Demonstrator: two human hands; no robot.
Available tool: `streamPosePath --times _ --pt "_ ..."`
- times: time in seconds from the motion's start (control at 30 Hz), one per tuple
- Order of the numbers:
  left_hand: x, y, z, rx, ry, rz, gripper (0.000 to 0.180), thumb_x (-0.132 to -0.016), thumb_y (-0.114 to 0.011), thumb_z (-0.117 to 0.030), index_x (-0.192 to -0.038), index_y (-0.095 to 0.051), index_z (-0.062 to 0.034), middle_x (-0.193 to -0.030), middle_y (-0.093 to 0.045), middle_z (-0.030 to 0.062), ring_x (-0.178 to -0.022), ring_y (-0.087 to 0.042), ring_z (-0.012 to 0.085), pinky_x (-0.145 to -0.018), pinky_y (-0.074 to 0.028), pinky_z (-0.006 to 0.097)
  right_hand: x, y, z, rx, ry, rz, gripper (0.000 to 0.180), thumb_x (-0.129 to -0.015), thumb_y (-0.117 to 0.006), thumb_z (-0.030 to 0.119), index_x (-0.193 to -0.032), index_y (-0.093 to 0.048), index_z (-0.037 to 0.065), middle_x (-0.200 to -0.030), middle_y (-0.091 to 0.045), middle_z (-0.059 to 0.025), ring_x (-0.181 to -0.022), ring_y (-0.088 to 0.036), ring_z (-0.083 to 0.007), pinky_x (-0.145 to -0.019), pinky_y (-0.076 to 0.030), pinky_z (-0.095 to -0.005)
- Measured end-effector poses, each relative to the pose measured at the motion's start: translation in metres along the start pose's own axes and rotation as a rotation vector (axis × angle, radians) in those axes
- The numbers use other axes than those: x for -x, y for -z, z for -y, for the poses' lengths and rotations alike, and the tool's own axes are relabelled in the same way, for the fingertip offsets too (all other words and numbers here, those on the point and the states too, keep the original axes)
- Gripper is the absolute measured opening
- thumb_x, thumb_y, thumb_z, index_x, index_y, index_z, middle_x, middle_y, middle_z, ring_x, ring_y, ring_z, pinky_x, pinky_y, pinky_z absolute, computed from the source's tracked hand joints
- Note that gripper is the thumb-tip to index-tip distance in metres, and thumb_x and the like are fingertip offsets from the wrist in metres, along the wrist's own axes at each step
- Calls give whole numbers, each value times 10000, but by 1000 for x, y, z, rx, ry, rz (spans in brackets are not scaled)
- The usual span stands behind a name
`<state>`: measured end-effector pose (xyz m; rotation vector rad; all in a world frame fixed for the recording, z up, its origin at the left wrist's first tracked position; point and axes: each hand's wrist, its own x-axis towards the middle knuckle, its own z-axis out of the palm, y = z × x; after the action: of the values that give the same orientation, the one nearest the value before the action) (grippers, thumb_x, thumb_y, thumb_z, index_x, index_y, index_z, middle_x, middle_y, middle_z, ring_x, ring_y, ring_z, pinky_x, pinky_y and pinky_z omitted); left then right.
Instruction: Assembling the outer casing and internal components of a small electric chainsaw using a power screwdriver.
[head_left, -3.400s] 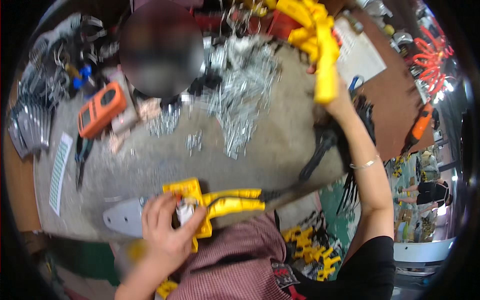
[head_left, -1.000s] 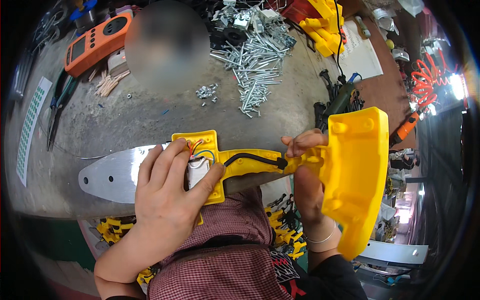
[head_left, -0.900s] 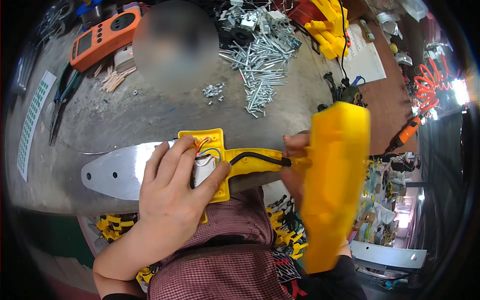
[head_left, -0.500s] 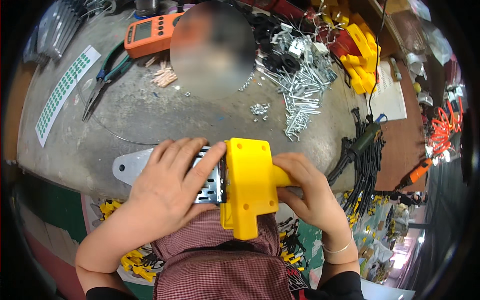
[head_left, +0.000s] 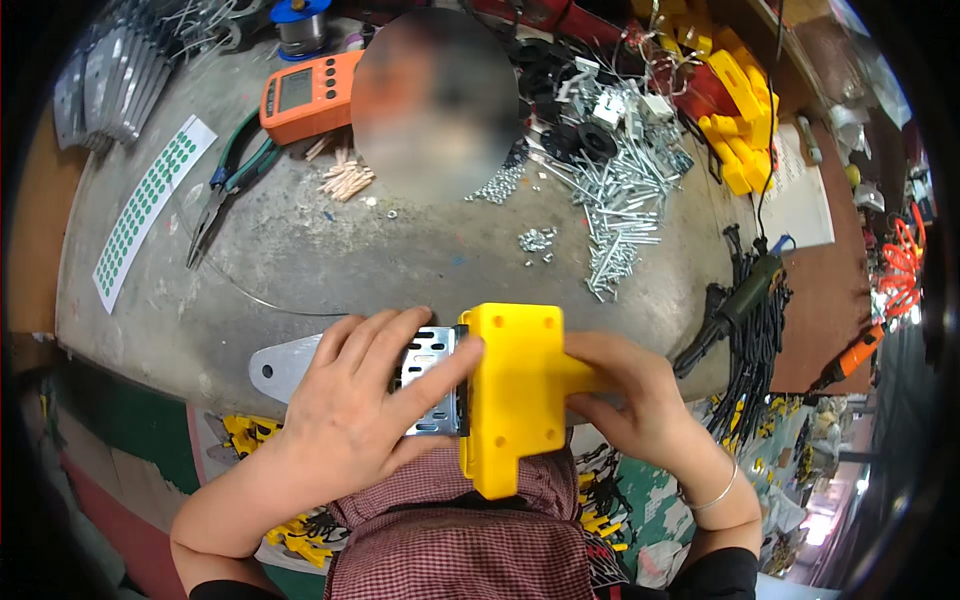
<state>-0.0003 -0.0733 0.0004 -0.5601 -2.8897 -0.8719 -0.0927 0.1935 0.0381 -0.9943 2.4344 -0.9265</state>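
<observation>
Yellow casing held at the near worktop edge

Yellow casing (head_left: 515,395), blocky with screw holes, sits between both hands. Left hand (head_left: 355,400) grips the slotted metal plate (head_left: 425,385); right hand (head_left: 630,400) clasps the casing's handle. Far behind: loose screws (head_left: 620,215), orange meter (head_left: 305,90), pliers (head_left: 220,195) on the grey worktop (head_left: 300,260).

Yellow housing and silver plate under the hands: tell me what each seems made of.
Yellow boxy housing: likely moulded plastic, smooth, even colour, recessed screw holes. Flat silver perforated plate: apparently bare metal, dull grey sheen, punched slots. Left hand presses the plate; right hand grips the housing.
</observation>
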Motion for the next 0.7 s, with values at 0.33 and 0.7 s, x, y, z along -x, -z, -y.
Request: streamPosePath --times 0.33,0.7 --pt "-39 10 -2 -111 -169 -49 577 -636 -745 -384 -1065 -618 -21 -1236 -510 183 -1301 -409 405 -1011 -372 554 8 1 3 0 55 -165 536 -710 -769 -14 -1204 -562 4 -1158 -637 -186 -1061 -643 -342 -901 -513 -387" --pt "-49 8 -3 -52 -207 -33 344 -682 -740 -271 -821 -642 28 -1107 -543 178 -1210 -467 370 -1025 -371 512 8 3 1 -45 74 -188 538 -713 -761 -22 -1208 -553 7 -1165 -624 -187 -1051 -638 -357 -880 -524 -392"
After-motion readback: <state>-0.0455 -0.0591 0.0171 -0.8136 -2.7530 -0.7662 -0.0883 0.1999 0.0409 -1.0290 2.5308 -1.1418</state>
